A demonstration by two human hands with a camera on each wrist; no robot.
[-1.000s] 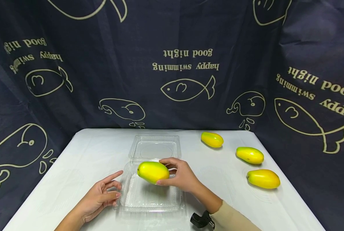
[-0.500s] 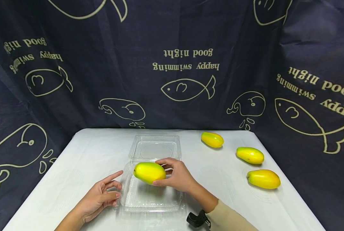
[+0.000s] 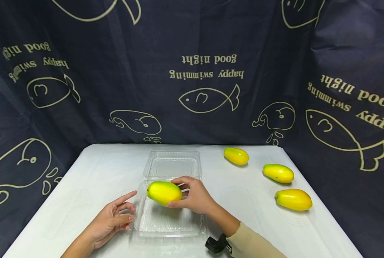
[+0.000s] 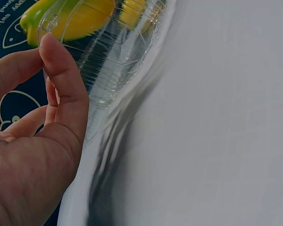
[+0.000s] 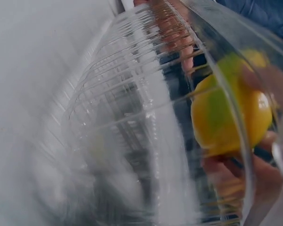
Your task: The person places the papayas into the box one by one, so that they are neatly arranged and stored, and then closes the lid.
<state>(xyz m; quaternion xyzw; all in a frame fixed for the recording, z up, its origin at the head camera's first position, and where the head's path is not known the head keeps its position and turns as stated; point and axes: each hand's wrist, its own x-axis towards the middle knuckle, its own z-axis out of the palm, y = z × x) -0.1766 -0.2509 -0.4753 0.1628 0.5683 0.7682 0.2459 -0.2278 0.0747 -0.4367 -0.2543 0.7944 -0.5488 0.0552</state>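
Observation:
In the head view my right hand [image 3: 195,196] grips a yellow-green papaya [image 3: 163,193] by its right end, thumb in front and fingers behind. The papaya lies sideways over the base of a clear plastic clamshell container [image 3: 170,233], whose lid [image 3: 173,166] lies folded back. My left hand [image 3: 109,222] is at the container's left side, thumb and fingers pinching its rim, index finger stretched out. In the left wrist view the thumb [image 4: 61,70] meets the clear rim. Through the container wall, the right wrist view shows the held papaya [image 5: 221,113], partly blurred.
Three more papayas lie on the white table [image 3: 243,236] to the right: one at the back [image 3: 236,156], one in the middle [image 3: 278,173] and one nearer [image 3: 293,199]. A dark curtain [image 3: 208,125] with fish drawings hangs behind the table.
My right hand has carried the papaya a little to the left over the container base. The left hand and the other papayas have stayed where they were.

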